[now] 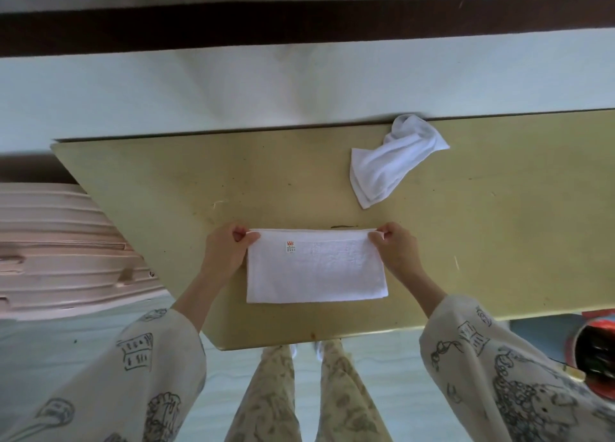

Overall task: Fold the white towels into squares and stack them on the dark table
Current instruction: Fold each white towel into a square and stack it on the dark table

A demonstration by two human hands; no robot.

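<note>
We see a white towel [316, 268] folded to a flat rectangle, lying near the front edge of the table [166, 182], about midway along it; a small orange label [290, 246] shows on its upper layer, toward the far left corner; our left hand [224, 253] pinches the towel's far left corner between thumb and curled fingers, and our right hand [397, 250] pinches the far right corner the same way, so both grips are narrow and hold cloth; the far hem runs straight between the two hands. A second white towel [392, 162] lies crumpled and loosely bunched toward the back edge of the table, right of the middle, one end touching that back edge, well apart from the folded one. The tabletop looks yellowish-olive here, with small dark specks. Past the table's left edge stands a pink ribbed case [56, 242]; past the front right corner we find a red-rimmed container [595, 348] with dark contents inside that we cannot make out. Our printed sleeves [499, 358] and patterned trousers [273, 395] fill the lower view.
</note>
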